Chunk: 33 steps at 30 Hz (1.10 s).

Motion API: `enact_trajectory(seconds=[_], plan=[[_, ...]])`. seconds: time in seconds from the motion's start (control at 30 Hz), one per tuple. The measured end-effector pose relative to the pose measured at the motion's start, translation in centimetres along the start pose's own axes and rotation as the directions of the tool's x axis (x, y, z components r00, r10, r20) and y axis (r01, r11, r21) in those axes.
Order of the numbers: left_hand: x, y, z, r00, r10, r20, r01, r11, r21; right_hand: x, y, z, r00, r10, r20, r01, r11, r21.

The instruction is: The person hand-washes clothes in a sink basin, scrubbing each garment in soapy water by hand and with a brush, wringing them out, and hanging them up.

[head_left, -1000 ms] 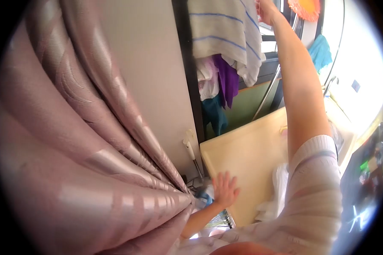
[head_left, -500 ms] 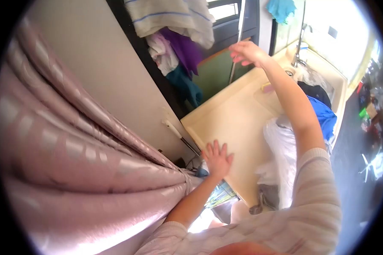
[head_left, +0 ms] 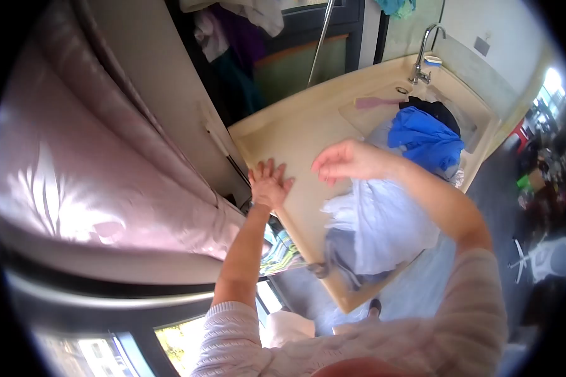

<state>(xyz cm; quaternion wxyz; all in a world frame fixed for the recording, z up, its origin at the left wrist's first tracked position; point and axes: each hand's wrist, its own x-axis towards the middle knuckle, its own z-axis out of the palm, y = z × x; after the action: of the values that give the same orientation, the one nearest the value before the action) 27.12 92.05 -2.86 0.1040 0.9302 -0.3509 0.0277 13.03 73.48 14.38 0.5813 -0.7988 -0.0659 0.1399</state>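
Fingers spread, my left hand (head_left: pixel 270 188) rests on the left edge of the cream sink counter (head_left: pixel 295 135) and holds nothing. My right hand (head_left: pixel 343 162) is raised over the middle of the counter, its fingers loosely bent and apart, with nothing in it. Just below and right of it lies white cloth (head_left: pixel 390 226), beside a grey cloth (head_left: pixel 344 254) at the near edge. A blue cloth (head_left: pixel 424 139) and a black cloth (head_left: pixel 443 113) lie in the basin, near a pink brush (head_left: pixel 377 103).
A metal tap (head_left: pixel 420 63) stands at the far right, with a small sponge (head_left: pixel 432 61) beside it. The pink curtain (head_left: pixel 107 163) fills the left. Clothes hang behind the counter. A white chair (head_left: pixel 547 259) stands at the right.
The view has tilted down toward the counter. My right hand has come down from high by the window to above the counter. My left hand stays spread at the counter edge.
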Motion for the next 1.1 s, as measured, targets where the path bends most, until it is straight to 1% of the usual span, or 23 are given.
enact_trajectory(seconds=[0.07, 0.1, 0.13, 0.2, 0.27, 0.3, 0.33, 0.4, 0.43, 0.47, 0.5, 0.53, 0.57, 0.63, 0.67, 0.7, 0.73, 0.77, 0.87, 0.9, 1.0, 1.03, 1.1], plan=[[-0.2, 0.0, 0.3, 0.998, -0.059, 0.007, 0.059, 0.998, -0.003, -4.7, 1.1, 1.2, 0.984, -0.149, 0.092, 0.15, 0.989, 0.002], [-0.4, 0.5, 0.5, 0.996, -0.089, 0.009, 0.089, 0.996, -0.006, -7.8, 1.9, 1.5, 0.979, -0.181, 0.099, 0.174, 0.982, 0.068], [-0.9, 1.3, 0.8, 0.988, -0.153, -0.024, 0.155, 0.985, 0.075, -11.4, 2.9, 1.5, 0.971, -0.211, 0.11, 0.195, 0.971, 0.139], [-1.2, 2.0, 0.5, 0.961, -0.262, -0.09, 0.275, 0.937, 0.216, -18.5, 4.8, 0.9, 0.974, -0.209, 0.083, 0.198, 0.973, 0.116], [-1.2, 3.2, 1.8, 0.93, -0.351, -0.105, 0.366, 0.903, 0.224, -27.1, 6.6, -1.5, 0.998, -0.055, -0.016, 0.054, 0.998, -0.024], [-1.7, 4.7, 1.5, 0.914, -0.393, -0.096, 0.405, 0.887, 0.223, -31.0, 7.6, -2.8, 0.987, -0.072, -0.142, 0.072, 0.997, -0.009], [-2.2, 6.4, 0.4, 0.906, -0.423, 0.002, 0.409, 0.878, 0.248, -34.6, 8.2, -4.2, 0.961, -0.087, -0.263, 0.089, 0.996, -0.002], [-3.2, 9.5, -2.1, 0.862, -0.467, 0.196, 0.401, 0.866, 0.299, -40.7, 8.0, -6.8, 0.856, -0.196, -0.479, 0.205, 0.978, -0.036], [-3.5, 9.4, -1.6, 0.875, -0.471, 0.111, 0.433, 0.865, 0.253, -43.5, 7.4, -7.5, 0.779, -0.26, -0.571, 0.214, 0.966, -0.148], [-3.7, 8.4, -0.8, 0.879, -0.46, 0.127, 0.433, 0.881, 0.191, -45.9, 6.7, -8.2, 0.685, -0.327, -0.651, 0.209, 0.944, -0.255], [-3.9, 7.3, -0.1, 0.884, -0.446, 0.142, 0.43, 0.893, 0.132, -48.1, 6.3, -8.8, 0.577, -0.486, -0.656, 0.237, 0.869, -0.434], [-4.0, 7.1, -0.1, 0.891, -0.426, 0.158, 0.42, 0.905, 0.07, -50.1, 5.6, -9.3, 0.456, -0.63, -0.628, 0.229, 0.765, -0.601], [-4.5, 8.1, -0.7, 0.89, -0.44, 0.12, 0.435, 0.898, 0.064, -50.4, 3.1, -8.0, 0.352, -0.711, -0.609, 0.225, 0.695, -0.683], [-5.8, 10.4, -1.3, 0.886, -0.461, 0.043, 0.46, 0.887, 0.034, -52.0, -1.2, -8.7, 0.304, -0.9, -0.312, 0.317, 0.404, -0.858], [-5.9, 11.1, -1.5, 0.879, -0.476, 0.009, 0.476, 0.879, 0.01, -52.0, -2.6, -9.0, 0.322, -0.932, -0.166, 0.307, 0.268, -0.913], [-6.1, 11.5, -1.6, 0.868, -0.495, -0.023, 0.495, 0.869, -0.016, -52.1, -3.3, -9.4, 0.365, -0.927, -0.083, 0.255, 0.186, -0.949], [-6.2, 11.8, -1.8, 0.855, -0.516, -0.052, 0.514, 0.857, -0.041, -52.0, -3.6, -9.9, 0.416, -0.909, -0.029, 0.205, 0.125, -0.971], [-6.2, 12.1, -2.1, 0.859, -0.5, -0.11, 0.494, 0.866, -0.079, -51.8, -3.6, -10.5, 0.463, -0.886, 0.0, 0.166, 0.086, -0.982], [-5.8, 12.0, -3.3, 0.868, -0.45, -0.211, 0.428, 0.892, -0.146, -50.7, -2.7, -12.0, 0.564, -0.825, 0.037, 0.096, 0.021, -0.995], [-5.7, 12.4, -4.2, 0.875, -0.418, -0.245, 0.401, 0.908, -0.119, -50.4, -2.5, -12.7, 0.587, -0.809, 0.041, 0.084, 0.011, -0.996], [-5.0, 11.8, -6.2, 0.842, -0.439, -0.313, 0.409, 0.899, -0.159, -50.8, -1.8, -15.4, 0.612, -0.789, 0.051, 0.067, -0.013, -0.998], [-5.0, 12.7, -7.3, 0.819, -0.433, -0.376, 0.388, 0.901, -0.192, -50.8, -1.3, -16.4, 0.618, -0.785, 0.052, 0.065, -0.015, -0.998], [-4.6, 13.8, -9.0, 0.782, -0.455, -0.426, 0.389, 0.89, -0.236, -50.8, -0.3, -18.4, 0.628, -0.776, 0.06, 0.066, -0.024, -0.998]])
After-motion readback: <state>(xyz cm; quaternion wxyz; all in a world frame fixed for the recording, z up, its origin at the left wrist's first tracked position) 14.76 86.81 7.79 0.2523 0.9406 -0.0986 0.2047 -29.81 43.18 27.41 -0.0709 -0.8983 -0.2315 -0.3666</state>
